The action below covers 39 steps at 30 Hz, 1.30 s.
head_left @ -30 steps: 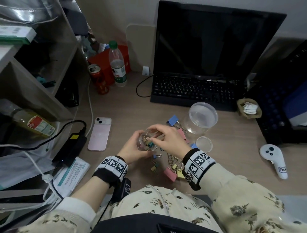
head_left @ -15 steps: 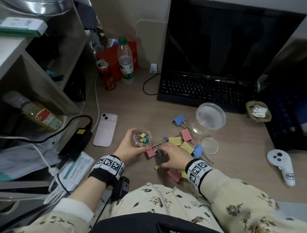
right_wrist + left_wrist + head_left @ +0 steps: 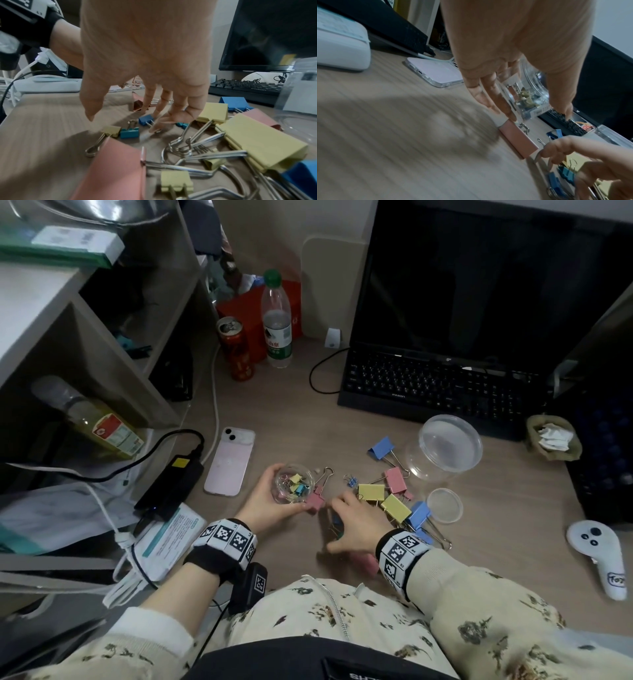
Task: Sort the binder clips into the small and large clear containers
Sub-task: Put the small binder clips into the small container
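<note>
Head view shows the left hand [image 3: 270, 505] wrapped around the small clear container [image 3: 294, 487], fingers on one side of its wall and thumb on the other, holding it tipped with its mouth toward the camera; a few small yellow and blue clips lie inside. Touching that hand's fingertips, on the side toward the right hand, lies a pink binder clip [image 3: 315, 501] with its wire handle pointing away from the person. The right hand [image 3: 356, 525] is spread palm-down over the desk [image 3: 294, 412] just beside the left, fingers loosely bent and reaching down among small clips; from the right wrist view its fingertips [image 3: 155, 129] come down at a small blue clip [image 3: 146, 120], with a small teal clip [image 3: 129, 132] beneath the palm, but whether they have actually pinched anything cannot be told. Just beyond the right hand's knuckles sit two large yellow clips [image 3: 383, 499] with pink and blue ones around them, and a large pink clip [image 3: 113, 171] lies under the wrist. Farther out from the right hand stands the large clear container [image 3: 445, 450], lying tilted, with a small round lid [image 3: 444, 505] nearer the wrist. A pink phone [image 3: 230, 465] lies outboard of the left hand, and a laptop [image 3: 445, 385] stands beyond both hands.
</note>
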Tool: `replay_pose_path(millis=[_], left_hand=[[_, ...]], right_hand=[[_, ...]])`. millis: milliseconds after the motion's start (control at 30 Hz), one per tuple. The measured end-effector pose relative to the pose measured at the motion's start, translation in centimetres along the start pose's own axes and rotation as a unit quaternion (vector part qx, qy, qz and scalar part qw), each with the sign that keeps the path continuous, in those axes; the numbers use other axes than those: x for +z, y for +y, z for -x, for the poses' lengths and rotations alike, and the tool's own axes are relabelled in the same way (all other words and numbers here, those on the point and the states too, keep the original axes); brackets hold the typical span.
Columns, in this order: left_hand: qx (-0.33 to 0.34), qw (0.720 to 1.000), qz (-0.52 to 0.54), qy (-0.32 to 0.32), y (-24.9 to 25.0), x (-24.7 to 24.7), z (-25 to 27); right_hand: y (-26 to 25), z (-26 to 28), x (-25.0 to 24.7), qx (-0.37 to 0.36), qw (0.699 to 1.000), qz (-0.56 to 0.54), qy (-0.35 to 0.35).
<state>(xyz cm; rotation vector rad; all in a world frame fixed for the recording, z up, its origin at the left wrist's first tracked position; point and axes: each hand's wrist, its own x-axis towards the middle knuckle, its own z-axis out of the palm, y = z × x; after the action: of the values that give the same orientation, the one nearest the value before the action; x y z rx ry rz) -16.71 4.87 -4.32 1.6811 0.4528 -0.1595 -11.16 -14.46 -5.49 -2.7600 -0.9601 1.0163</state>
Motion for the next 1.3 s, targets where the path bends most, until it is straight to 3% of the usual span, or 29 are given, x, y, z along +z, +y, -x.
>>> replay_pose_path(millis=[500,633,867,1067,1300], left_hand=[[0.011,1.000,0.016,-0.005,-1.0,0.1,-0.6],[0.013,1.000,0.006,-0.003,-1.0,0.0,-0.7],[0.015,1.000,-0.006,-0.016,-1.1,0.2,-1.5],[0.028,0.998,-0.017,-0.046,-0.8,1.4,-2.3],[0.031,0.996,-0.011,-0.085,-0.6,1.6,-3.3]], right_hand=[[0.2,-0.2,1.0,0.004,0.999,-0.018,0.029],[0.7,-0.3,0.9,0.015,0.996,-0.071,0.043],[1.9,0.1,-2.4,0.042,0.969,-0.199,0.137],[0.1,-0.1,-6.3,-0.018,0.928,-0.283,0.241],[-1.7,-1.3,-7.2,-0.049,0.916,-0.319,0.240]])
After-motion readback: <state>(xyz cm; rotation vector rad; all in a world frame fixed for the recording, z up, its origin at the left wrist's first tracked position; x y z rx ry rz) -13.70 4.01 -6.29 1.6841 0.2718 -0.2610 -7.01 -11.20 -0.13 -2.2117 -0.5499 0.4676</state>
